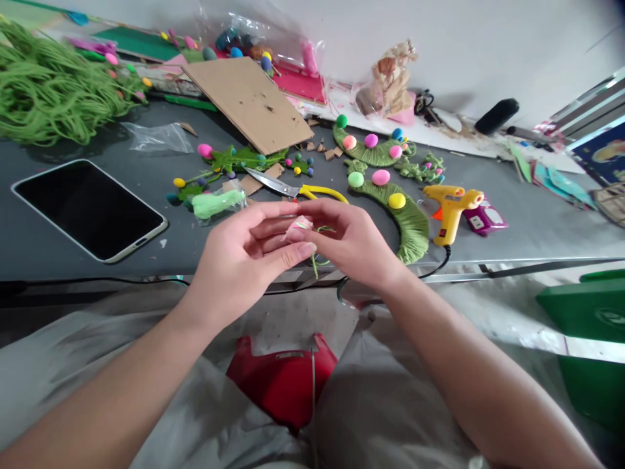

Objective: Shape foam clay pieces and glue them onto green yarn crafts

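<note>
My left hand (234, 260) and my right hand (359, 244) meet at the table's front edge, fingers curled and thumbs close together. Between them they grip a small crumpled pink-and-white piece (299, 226), partly hidden by the fingers. Thin green yarn strands (315, 266) hang from beside it. Just behind the fingertips lie yellow-handled scissors (322, 192), blades pointing left. A green yarn-wrapped ring (413, 225) with coloured pompoms rests right of my right hand. Near my left hand lies a small bag of light green material (218, 203).
A yellow glue gun (452, 212) stands at right beside a purple packet (485, 218). At left lie a tablet (90, 208) and a heap of green yarn (49, 85). Cardboard (249, 101) leans at the back. A black cable (442, 264) runs along the front edge.
</note>
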`<state>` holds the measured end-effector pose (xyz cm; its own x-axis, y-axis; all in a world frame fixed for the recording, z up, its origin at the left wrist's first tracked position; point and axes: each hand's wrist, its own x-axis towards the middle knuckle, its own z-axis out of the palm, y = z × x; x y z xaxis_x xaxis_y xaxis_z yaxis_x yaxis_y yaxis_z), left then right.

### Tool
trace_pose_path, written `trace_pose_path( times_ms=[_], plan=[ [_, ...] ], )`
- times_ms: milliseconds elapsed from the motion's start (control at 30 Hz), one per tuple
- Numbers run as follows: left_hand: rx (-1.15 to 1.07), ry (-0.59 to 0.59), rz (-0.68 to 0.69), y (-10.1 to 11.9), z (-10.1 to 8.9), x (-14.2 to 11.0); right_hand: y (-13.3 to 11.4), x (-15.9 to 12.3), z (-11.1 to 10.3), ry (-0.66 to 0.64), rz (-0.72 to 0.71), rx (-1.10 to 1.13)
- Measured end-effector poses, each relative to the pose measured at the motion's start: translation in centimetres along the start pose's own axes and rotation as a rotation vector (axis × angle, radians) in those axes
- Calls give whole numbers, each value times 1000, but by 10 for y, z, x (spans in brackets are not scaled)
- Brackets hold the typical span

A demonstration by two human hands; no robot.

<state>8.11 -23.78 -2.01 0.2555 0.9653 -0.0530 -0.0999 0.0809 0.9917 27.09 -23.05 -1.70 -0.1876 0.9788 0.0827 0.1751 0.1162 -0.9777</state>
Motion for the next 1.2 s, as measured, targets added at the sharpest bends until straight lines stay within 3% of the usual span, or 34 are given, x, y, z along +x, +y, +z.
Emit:
trace_pose_path(
  times_ms=[167,400,533,633,733,867,1067,1133,1200],
  plan=[
    [127,68,48,0,1,2,-2,0,1,38,-37,40],
    [58,14,-11,2,1,1,4,12,-33,289,-103,-58],
    [-40,-50,-10,1,3,1,5,8,-29,140,-50,-31],
    [-6,-26,5,-2,3,4,3,3,-14,-23,-17,-42],
    [93,11,23,-6,2,5,3,0,-4,-68,-31,-54],
    [201,15,80,-7,0,5,2,2,-8,-23,-28,15],
    [189,-24,63,-7,0,1,3,12,-38,250,-84,-91],
    [111,-48,20,-8,1,0,3,11,-40,255,-74,-87],
    [46,-49,6,-8,3,0,2,9,-33,162,-39,-74]
  ],
)
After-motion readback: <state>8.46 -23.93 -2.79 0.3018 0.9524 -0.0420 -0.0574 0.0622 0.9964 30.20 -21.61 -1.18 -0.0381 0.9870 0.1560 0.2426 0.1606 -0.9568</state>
